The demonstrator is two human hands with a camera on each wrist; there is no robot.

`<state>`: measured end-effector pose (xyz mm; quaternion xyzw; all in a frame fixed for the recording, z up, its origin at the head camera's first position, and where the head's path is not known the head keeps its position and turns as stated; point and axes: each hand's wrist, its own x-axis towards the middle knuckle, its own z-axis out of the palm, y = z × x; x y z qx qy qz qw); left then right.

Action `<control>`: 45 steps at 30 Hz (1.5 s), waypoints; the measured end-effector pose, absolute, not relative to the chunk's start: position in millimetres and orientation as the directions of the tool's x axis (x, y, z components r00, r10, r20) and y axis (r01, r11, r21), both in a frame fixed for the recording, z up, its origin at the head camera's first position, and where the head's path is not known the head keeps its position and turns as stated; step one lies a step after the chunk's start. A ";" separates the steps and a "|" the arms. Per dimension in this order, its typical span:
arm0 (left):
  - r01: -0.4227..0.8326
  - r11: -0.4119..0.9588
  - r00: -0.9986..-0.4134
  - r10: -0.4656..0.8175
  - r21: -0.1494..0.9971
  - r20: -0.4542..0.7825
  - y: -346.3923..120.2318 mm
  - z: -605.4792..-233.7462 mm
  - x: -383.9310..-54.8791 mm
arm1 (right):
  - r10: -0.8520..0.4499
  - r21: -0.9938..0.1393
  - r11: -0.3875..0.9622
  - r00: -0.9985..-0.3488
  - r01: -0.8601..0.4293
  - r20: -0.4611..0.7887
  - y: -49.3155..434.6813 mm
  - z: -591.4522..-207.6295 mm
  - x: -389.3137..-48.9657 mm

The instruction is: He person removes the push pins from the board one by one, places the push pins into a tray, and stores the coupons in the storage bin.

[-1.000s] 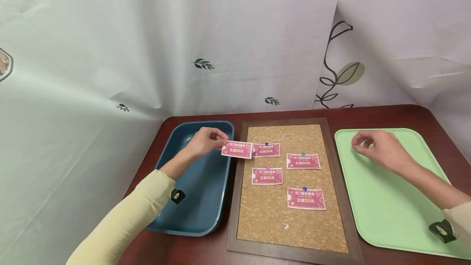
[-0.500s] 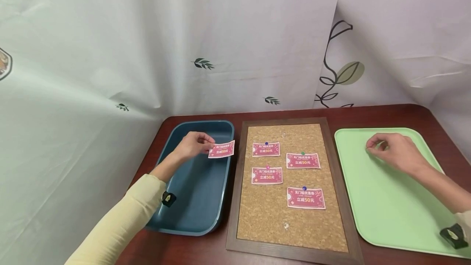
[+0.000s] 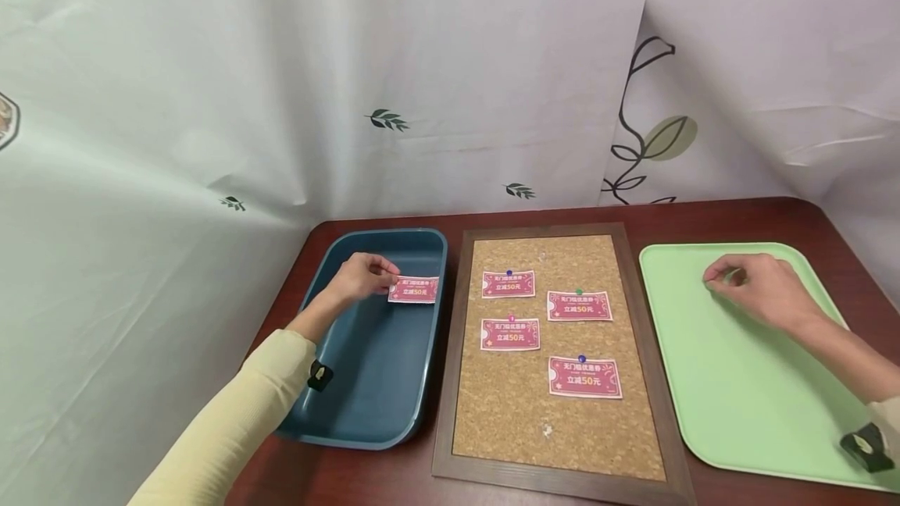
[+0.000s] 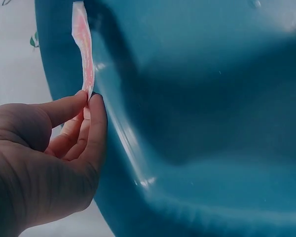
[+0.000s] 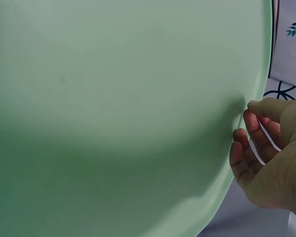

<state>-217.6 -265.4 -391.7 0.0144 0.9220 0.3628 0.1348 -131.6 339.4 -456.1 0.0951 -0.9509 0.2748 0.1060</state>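
My left hand pinches a pink-and-white paper coupon between thumb and index finger, inside the rim of the deep blue tray. Seen from the left wrist, the coupon is almost edge-on and slightly bent, close to the tray wall. Over the light green tray hovers my right hand. Its thumb and index fingertips come together in the right wrist view, near the tray's edge; whether something tiny lies between these fingertips cannot be made out.
Between the trays lies a framed cork board. Several matching coupons are pinned on it, among them an upper-left coupon and a lower-right coupon. All rest on a dark red table, with a white patterned cloth behind.
My left hand has carried the coupon leftward from the board's edge and lowered it into the blue tray. My right hand has shifted a little right over the green tray.
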 end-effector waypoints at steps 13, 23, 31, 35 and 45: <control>-0.096 0.764 -0.970 0.071 0.639 -0.231 -278.7 -397.2 -224.3 | -0.092 -0.516 0.831 -0.967 -0.206 0.238 344.9 -457.1 -135.6; -0.096 0.784 -0.973 0.055 0.613 -0.222 -281.9 -399.5 -225.0 | -0.081 -0.520 0.830 -0.966 -0.201 0.244 346.2 -454.0 -136.0; -0.054 0.796 -0.980 0.072 0.603 -0.183 -289.6 -393.1 -227.3 | -0.074 -0.541 0.819 -0.970 -0.191 0.231 347.8 -447.4 -139.0; -0.033 0.803 -0.984 0.077 0.595 -0.158 -294.0 -385.3 -227.9 | -0.063 -0.546 0.820 -0.976 -0.168 0.206 346.6 -442.2 -141.5; 0.031 0.783 -0.989 0.112 0.621 -0.092 -286.1 -357.8 -232.3 | -0.070 -0.559 0.801 -0.961 -0.214 0.268 331.8 -433.2 -155.5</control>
